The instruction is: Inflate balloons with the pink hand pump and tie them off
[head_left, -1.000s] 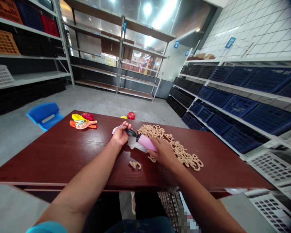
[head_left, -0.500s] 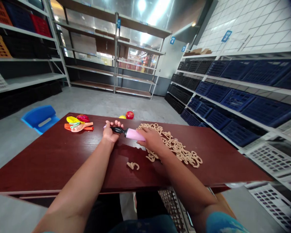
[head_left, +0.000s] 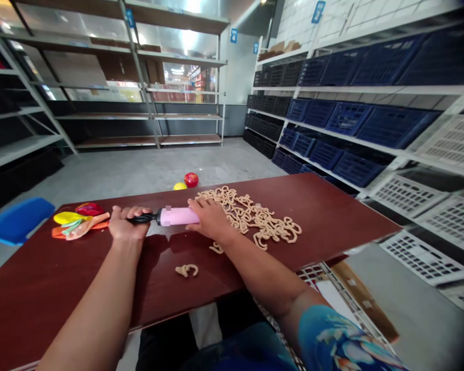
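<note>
A balloon hand pump (head_left: 174, 216) with a pink barrel and black handle lies level just over the table. My left hand (head_left: 128, 222) is closed around its black handle. My right hand (head_left: 209, 219) is wrapped over the far end of the pink barrel, hiding that end. Limp balloons (head_left: 79, 221) in yellow, red, green and orange lie beside my left hand. Under and beyond my right hand spreads a heap of tan curly strands (head_left: 255, 214), whose kind I cannot make out. A small tan curled piece (head_left: 186, 270) lies apart, nearer to me.
The dark red table (head_left: 325, 216) extends to both sides. Past its far edge show a red ball (head_left: 191, 179) and a yellow ball (head_left: 180, 186). A blue chair (head_left: 19, 220) stands at left. Shelves with blue crates (head_left: 350, 119) line the right.
My left hand's fingers have closed round the pump's black handle; before, they were loosely open under it. The view has swung right, and hands and pump appear farther left in it.
</note>
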